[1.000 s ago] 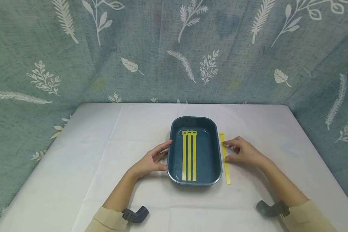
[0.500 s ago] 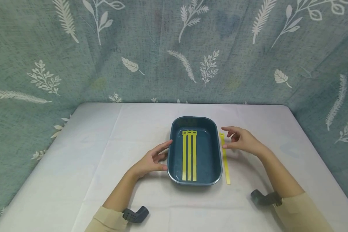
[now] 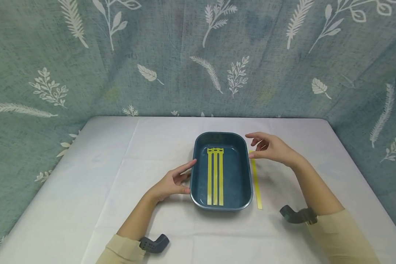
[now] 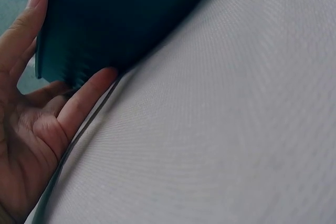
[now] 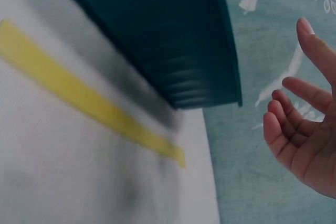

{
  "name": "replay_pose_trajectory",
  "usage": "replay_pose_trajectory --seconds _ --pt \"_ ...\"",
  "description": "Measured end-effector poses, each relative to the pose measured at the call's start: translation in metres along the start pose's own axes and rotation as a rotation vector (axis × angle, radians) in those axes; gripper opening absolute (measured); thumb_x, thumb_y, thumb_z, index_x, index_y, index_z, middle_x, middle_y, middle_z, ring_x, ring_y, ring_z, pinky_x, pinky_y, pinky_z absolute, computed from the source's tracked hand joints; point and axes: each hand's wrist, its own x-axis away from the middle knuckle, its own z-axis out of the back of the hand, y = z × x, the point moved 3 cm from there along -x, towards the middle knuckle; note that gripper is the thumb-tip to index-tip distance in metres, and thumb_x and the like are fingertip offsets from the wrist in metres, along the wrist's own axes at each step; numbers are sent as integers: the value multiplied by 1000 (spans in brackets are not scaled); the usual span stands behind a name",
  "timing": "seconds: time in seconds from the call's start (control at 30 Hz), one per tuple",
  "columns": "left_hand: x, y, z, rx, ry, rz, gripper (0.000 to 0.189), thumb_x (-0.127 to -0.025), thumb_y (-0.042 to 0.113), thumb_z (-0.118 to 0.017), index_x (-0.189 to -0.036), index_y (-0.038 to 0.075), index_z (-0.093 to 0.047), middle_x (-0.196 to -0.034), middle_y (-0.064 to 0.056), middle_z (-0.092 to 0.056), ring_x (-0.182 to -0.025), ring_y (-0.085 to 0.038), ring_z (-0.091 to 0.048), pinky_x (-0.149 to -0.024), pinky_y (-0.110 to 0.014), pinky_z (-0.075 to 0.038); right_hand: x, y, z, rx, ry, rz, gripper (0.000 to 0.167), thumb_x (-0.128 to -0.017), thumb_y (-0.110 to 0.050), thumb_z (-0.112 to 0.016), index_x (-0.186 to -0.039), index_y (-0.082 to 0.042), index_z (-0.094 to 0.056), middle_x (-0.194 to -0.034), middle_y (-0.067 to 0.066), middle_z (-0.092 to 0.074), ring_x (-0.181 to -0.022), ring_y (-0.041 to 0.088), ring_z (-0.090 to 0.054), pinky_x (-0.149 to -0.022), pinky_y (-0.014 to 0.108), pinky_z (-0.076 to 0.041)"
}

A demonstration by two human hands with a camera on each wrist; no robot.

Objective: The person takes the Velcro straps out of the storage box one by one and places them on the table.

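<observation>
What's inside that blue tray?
Three yellow straps lie side by side in the blue tray, their slotted heads toward its far end. Whatever may be beneath the straps is covered, so I can't tell.

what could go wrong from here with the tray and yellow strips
The left hand touches the tray's side, so a push might slide it and knock the three inner strips askew. The outer strip lies flat along the opposite side, so a sliding tray could ride onto it.
</observation>
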Motion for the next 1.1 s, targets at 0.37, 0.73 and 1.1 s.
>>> replay_pose_trajectory --seconds 0.37,0.73,1.1 --pt "0 0 0 27 -13 -13 96 -71 14 -83 -149 7 -28 -157 -11 -20 -140 -40 -22 -106 -21 -35 -21 -25 -3 -110 -88 -6 71 -80 -25 -77 -141 -14 -43 -117 16 -56 -94 23 -59 -86 38 -52" --pt "-1 -1 0 31 -22 -12 96 -71 19 -84 -149 10 -28 -157 -9 -19 -141 -39 -21 -106 -21 -35 -45 -45 -16 -185 -150 3 70 -81 -19 -75 -142 -12 -42 -124 18 -53 -99 24 -61 -84 37 -53" --pt "-1 0 0 28 -30 -20 94 -73 19 -83 -149 10 -28 -158 -9 -18 -141 -38 -22 -107 -21 -33 -73 -38 -41 -220 -155 -54 61 -82 -18 -73 -136 -5 -48 -121 22 -55 -105 31 -57 -90 42 -49"
